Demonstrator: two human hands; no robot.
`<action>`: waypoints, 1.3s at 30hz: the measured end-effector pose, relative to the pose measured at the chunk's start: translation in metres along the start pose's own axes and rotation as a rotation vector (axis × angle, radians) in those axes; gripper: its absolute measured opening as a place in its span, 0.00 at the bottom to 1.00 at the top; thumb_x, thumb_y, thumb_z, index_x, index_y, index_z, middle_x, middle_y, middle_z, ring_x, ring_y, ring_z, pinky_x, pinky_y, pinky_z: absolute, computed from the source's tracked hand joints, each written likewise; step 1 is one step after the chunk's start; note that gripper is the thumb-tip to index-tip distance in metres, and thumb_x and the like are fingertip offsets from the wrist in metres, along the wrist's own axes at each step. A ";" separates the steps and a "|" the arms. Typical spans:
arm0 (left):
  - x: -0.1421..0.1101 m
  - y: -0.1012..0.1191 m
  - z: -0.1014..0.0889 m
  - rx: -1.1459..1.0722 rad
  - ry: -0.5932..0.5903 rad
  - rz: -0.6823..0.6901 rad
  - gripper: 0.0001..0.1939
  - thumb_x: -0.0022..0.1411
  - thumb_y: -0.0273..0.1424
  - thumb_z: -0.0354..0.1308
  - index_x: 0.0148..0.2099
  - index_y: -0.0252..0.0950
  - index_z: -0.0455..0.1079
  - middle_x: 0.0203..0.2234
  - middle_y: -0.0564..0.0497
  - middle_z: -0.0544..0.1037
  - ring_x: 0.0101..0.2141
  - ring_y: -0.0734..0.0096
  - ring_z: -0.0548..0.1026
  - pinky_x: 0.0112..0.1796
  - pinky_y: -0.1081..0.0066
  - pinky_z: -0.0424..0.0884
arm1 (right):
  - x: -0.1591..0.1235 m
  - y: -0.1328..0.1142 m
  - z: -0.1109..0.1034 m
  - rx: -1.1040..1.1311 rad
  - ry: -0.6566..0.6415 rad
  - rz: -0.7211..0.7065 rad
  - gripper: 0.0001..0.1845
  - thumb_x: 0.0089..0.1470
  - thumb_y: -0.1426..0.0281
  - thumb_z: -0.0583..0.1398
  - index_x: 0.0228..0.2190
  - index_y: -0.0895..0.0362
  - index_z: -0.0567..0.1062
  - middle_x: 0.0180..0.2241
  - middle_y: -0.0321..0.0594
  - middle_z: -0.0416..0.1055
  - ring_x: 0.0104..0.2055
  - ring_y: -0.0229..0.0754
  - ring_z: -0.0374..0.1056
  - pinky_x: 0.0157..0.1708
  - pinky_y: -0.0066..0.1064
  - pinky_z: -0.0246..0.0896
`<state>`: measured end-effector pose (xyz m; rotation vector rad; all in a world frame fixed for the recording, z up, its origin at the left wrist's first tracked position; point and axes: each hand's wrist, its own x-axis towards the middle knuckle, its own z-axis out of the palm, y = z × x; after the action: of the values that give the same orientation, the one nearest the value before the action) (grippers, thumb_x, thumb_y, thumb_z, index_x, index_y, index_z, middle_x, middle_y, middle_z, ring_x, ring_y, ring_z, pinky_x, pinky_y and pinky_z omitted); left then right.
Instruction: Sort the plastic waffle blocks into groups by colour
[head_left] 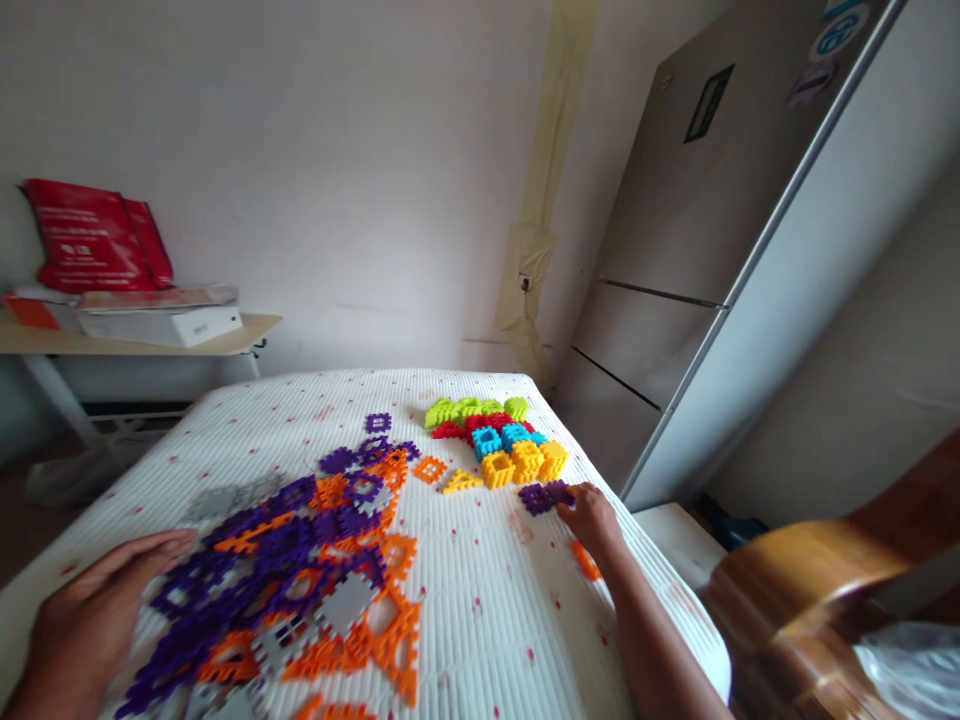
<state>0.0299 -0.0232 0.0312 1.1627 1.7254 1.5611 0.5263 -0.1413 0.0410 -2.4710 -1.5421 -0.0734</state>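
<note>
My right hand [592, 517] is closed on the near end of some purple interlocking tiles [545, 497] at the right side of the bed-like table; whether they are joined into one block I cannot tell. Just in front of it stand cube-like yellow blocks [527, 462], with blue blocks [487, 443], red blocks [489, 424] and green blocks [469, 410] in rows behind. My left hand [94, 610] lies open, fingers stretched, at the left edge of a mixed pile of purple tiles [285, 545], orange tiles [394, 620] and grey tiles [347, 603]. Nothing shows in it.
A white quilted cover [480, 620] with red dots lies over the table. An orange piece [585, 562] sits beside my right forearm. A loose orange square [430, 470] and yellow triangle [462, 482] lie mid-table. A fridge [637, 260] and wooden chair [825, 570] stand right.
</note>
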 end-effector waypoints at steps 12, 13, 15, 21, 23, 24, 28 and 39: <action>0.010 -0.011 -0.002 -0.173 -0.091 -0.098 0.14 0.35 0.36 0.64 0.28 0.36 0.74 0.23 0.53 0.80 0.35 0.58 0.77 0.43 0.64 0.71 | -0.004 0.003 0.002 0.058 0.304 -0.104 0.14 0.57 0.67 0.53 0.37 0.59 0.77 0.37 0.47 0.74 0.39 0.45 0.69 0.38 0.31 0.59; 0.010 -0.012 -0.002 -0.171 -0.093 -0.083 0.15 0.35 0.38 0.64 0.29 0.36 0.74 0.23 0.52 0.80 0.35 0.58 0.77 0.42 0.64 0.72 | -0.005 -0.004 0.001 0.096 0.356 -0.145 0.15 0.58 0.66 0.53 0.36 0.59 0.77 0.36 0.46 0.74 0.37 0.45 0.69 0.36 0.31 0.59; 0.009 -0.013 -0.002 -0.162 -0.104 -0.047 0.17 0.37 0.40 0.64 0.30 0.36 0.74 0.24 0.51 0.81 0.34 0.59 0.78 0.41 0.64 0.73 | -0.010 -0.024 0.001 0.194 0.423 -0.277 0.16 0.59 0.65 0.51 0.34 0.58 0.76 0.34 0.45 0.74 0.35 0.44 0.69 0.35 0.31 0.59; 0.005 -0.013 -0.003 -0.047 -0.119 0.087 0.18 0.43 0.45 0.60 0.31 0.36 0.74 0.26 0.48 0.81 0.33 0.59 0.79 0.38 0.64 0.74 | -0.036 -0.119 0.022 0.351 0.292 -0.711 0.12 0.58 0.72 0.51 0.30 0.56 0.74 0.30 0.40 0.72 0.31 0.38 0.67 0.32 0.26 0.57; 0.003 -0.013 -0.004 0.024 -0.126 0.142 0.17 0.46 0.44 0.58 0.32 0.36 0.74 0.27 0.48 0.81 0.33 0.59 0.79 0.37 0.64 0.74 | -0.041 -0.144 0.031 0.333 0.225 -0.787 0.11 0.57 0.75 0.52 0.27 0.56 0.72 0.28 0.39 0.71 0.30 0.37 0.66 0.30 0.25 0.55; 0.002 -0.013 -0.004 0.064 -0.131 0.176 0.16 0.48 0.44 0.57 0.32 0.36 0.74 0.27 0.48 0.81 0.33 0.59 0.79 0.37 0.64 0.74 | -0.042 -0.153 0.035 0.318 0.195 -0.812 0.11 0.56 0.76 0.52 0.26 0.56 0.71 0.28 0.38 0.70 0.29 0.36 0.66 0.29 0.24 0.55; -0.004 -0.006 -0.002 0.227 -0.189 0.381 0.14 0.52 0.42 0.55 0.34 0.38 0.74 0.33 0.46 0.81 0.38 0.58 0.77 0.44 0.60 0.70 | -0.036 -0.173 0.049 0.281 0.110 -0.815 0.11 0.55 0.77 0.53 0.24 0.56 0.70 0.27 0.37 0.69 0.28 0.35 0.65 0.28 0.23 0.52; -0.047 0.039 0.053 0.671 -0.618 0.914 0.19 0.52 0.21 0.54 0.41 0.47 0.76 0.40 0.50 0.78 0.45 0.59 0.71 0.44 0.59 0.62 | -0.032 -0.177 0.062 0.318 0.074 -0.731 0.10 0.56 0.77 0.54 0.25 0.57 0.70 0.29 0.37 0.69 0.31 0.34 0.66 0.30 0.22 0.53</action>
<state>0.1071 -0.0384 0.0519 2.6937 1.3411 0.7825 0.3492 -0.0816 0.0050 -1.5572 -2.1391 -0.0341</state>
